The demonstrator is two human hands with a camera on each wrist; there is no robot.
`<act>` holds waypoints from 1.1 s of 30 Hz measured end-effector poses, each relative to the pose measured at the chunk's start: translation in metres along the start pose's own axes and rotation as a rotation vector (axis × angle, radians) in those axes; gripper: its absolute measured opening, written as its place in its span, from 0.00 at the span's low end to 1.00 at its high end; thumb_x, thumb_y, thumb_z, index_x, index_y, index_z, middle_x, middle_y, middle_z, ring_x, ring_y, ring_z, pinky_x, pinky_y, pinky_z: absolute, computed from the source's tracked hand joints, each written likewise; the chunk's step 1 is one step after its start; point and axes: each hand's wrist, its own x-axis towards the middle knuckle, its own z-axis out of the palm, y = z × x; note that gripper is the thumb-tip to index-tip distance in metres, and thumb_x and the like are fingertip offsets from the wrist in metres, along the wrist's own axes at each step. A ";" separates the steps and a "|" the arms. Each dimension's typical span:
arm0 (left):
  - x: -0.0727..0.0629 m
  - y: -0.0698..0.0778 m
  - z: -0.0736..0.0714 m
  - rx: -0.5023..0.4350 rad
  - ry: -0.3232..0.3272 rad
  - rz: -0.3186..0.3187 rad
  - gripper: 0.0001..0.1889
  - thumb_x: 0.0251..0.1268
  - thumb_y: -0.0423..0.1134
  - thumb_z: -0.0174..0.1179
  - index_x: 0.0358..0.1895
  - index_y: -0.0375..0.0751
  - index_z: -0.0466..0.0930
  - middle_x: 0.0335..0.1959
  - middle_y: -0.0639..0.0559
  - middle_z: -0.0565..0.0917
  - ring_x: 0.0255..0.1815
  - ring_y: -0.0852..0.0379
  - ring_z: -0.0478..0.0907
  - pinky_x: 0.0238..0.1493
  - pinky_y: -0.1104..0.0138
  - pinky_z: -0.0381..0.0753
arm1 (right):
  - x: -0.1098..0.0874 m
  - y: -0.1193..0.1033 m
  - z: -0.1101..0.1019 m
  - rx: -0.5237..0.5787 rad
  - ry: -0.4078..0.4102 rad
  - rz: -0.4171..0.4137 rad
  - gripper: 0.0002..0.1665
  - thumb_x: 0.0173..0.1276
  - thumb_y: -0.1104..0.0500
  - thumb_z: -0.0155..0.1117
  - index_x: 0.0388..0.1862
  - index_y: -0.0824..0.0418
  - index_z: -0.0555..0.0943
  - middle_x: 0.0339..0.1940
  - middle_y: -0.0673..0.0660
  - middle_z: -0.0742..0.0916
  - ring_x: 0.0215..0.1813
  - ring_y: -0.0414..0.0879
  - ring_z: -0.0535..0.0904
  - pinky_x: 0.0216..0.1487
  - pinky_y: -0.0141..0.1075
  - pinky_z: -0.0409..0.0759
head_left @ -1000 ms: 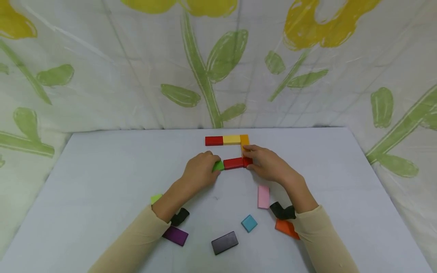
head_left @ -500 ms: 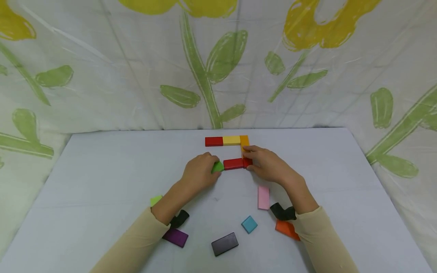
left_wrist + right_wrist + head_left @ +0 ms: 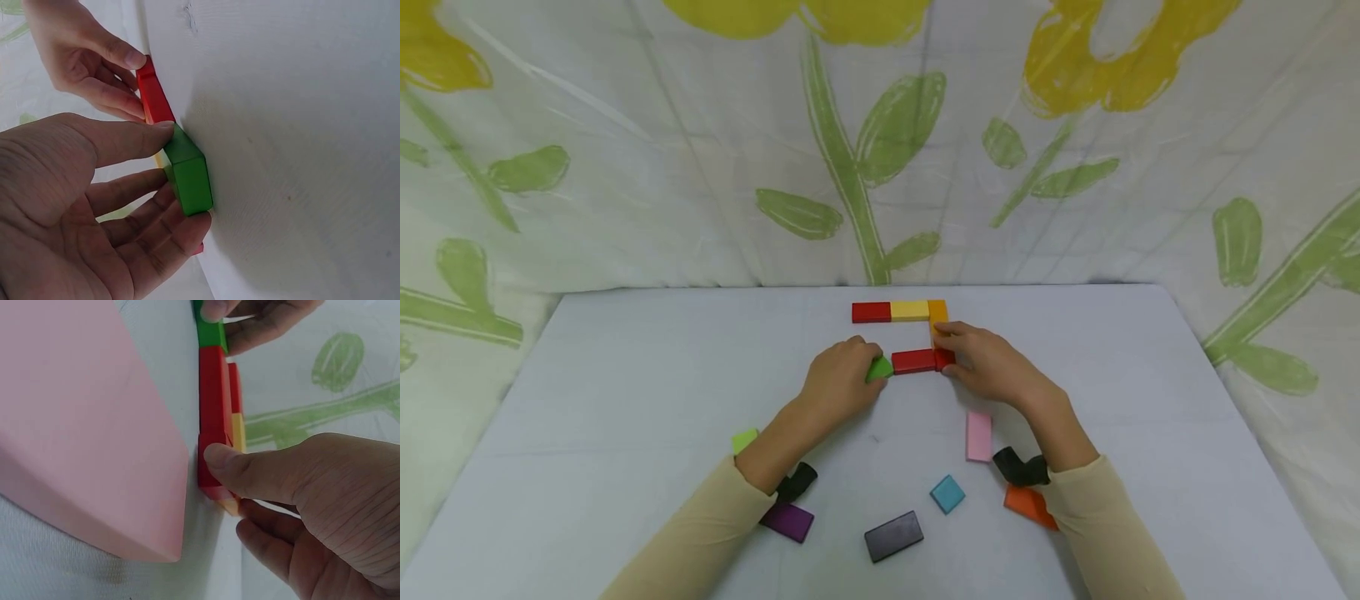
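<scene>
My left hand (image 3: 842,377) pinches a green block (image 3: 192,181) between thumb and fingers. The block's end meets a long red block (image 3: 913,362) on the white table. At the other end of that block, my right hand (image 3: 992,360) holds a small red block (image 3: 212,464), the thumb on its near side. Its forefinger lies on an orange block (image 3: 937,310) running away from the corner. Beyond, a yellow block (image 3: 910,311) and another red block (image 3: 871,312) continue the row leftward from the orange block's far end. Fingers hide part of the green and orange blocks.
Nearer on the white table (image 3: 625,375) lie pink (image 3: 979,437), blue (image 3: 947,493), grey (image 3: 893,536), purple (image 3: 788,522), orange-red (image 3: 1030,506) and lime (image 3: 744,440) blocks. The forearms partly cover some. A flower-printed curtain (image 3: 700,150) hangs behind the table's far edge.
Both hands stay in place on the blocks. The whole head view shifts very slightly; no block visibly moves.
</scene>
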 end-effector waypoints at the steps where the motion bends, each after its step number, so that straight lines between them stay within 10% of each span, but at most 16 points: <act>1: 0.000 0.000 0.000 0.002 -0.002 0.001 0.17 0.67 0.38 0.73 0.56 0.36 0.88 0.44 0.44 0.88 0.39 0.53 0.80 0.41 0.62 0.85 | 0.000 0.000 0.000 -0.001 0.002 -0.001 0.31 0.73 0.62 0.71 0.73 0.66 0.78 0.78 0.64 0.77 0.80 0.64 0.73 0.77 0.58 0.76; 15: -0.008 -0.003 -0.003 0.039 -0.025 -0.001 0.28 0.69 0.46 0.72 0.67 0.36 0.81 0.57 0.41 0.86 0.48 0.51 0.81 0.48 0.59 0.88 | -0.002 0.000 -0.001 -0.009 0.004 -0.005 0.30 0.73 0.62 0.72 0.72 0.67 0.78 0.78 0.64 0.78 0.80 0.64 0.73 0.77 0.58 0.76; 23: -0.046 -0.032 -0.023 0.112 0.017 -0.001 0.33 0.69 0.49 0.71 0.72 0.34 0.76 0.65 0.37 0.83 0.66 0.41 0.82 0.65 0.48 0.86 | 0.001 0.000 0.000 0.000 -0.003 -0.017 0.31 0.73 0.62 0.72 0.73 0.67 0.78 0.78 0.65 0.78 0.80 0.63 0.72 0.77 0.57 0.76; 33: -0.100 -0.070 -0.042 0.109 0.039 0.026 0.34 0.69 0.46 0.71 0.74 0.38 0.74 0.65 0.39 0.82 0.64 0.39 0.81 0.63 0.44 0.84 | 0.001 0.000 0.000 -0.002 -0.013 -0.004 0.32 0.73 0.60 0.73 0.73 0.66 0.77 0.79 0.63 0.77 0.81 0.62 0.72 0.78 0.55 0.75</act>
